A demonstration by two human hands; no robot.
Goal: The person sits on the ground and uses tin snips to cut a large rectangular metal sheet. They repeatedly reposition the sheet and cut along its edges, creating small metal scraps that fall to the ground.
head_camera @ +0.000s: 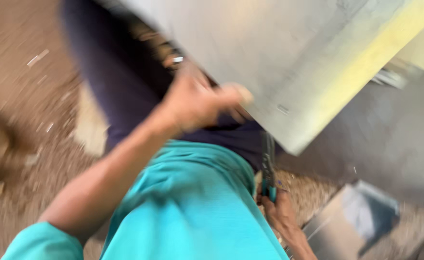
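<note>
Left hand [192,98] clamped on metal sheet [289,62] edge, steadying it | right hand [279,209] fist around snips [269,168], blades meeting sheet.

The metal sheet [289,58] at upper right looks dull grey and smooth; the shirt [192,207] is teal cloth; the floor [19,96] is rough brown dirt.

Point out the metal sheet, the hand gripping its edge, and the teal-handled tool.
metal sheet [289,62], head view, on its bare grey face.
left hand [195,101], head view, on the back of the hand at the sheet's edge.
teal-handled tool [269,168], head view, on its dark shaft above the right hand [279,214].
</note>
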